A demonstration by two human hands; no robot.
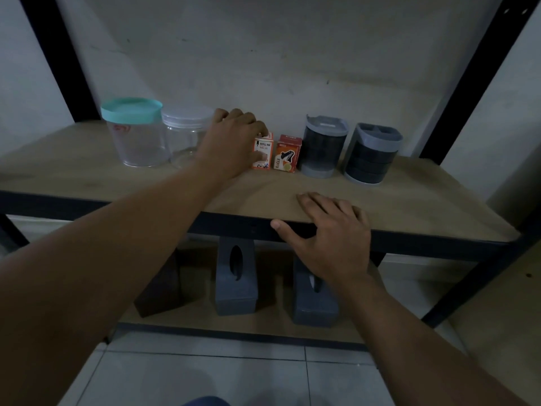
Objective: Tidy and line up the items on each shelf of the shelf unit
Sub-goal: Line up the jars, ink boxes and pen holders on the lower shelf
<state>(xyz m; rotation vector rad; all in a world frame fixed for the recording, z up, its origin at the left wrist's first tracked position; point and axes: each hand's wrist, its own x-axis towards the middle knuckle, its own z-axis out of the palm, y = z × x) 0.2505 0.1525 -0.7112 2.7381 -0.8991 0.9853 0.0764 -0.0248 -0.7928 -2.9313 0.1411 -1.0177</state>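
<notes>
Left hand (234, 142) curls round small white-and-orange cardboard ink box (263, 152), likely nudging it into row. Right hand (328, 230), fingers flat, rests on wooden shelf board (424, 200) edge for support.

On the wooden shelf (409, 197) the left hand (234, 142) grips a small white ink box (263, 152) (thumb on its front), just beside an orange box (287, 153). The right hand (330, 232) rests flat on the shelf's front edge. Two clear jars (137, 136) stand left, two dark canisters (323, 145) right.

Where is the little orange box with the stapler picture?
The orange box stands mid-shelf, between the white refill ink box held by the left hand and a dark grey container.
</notes>
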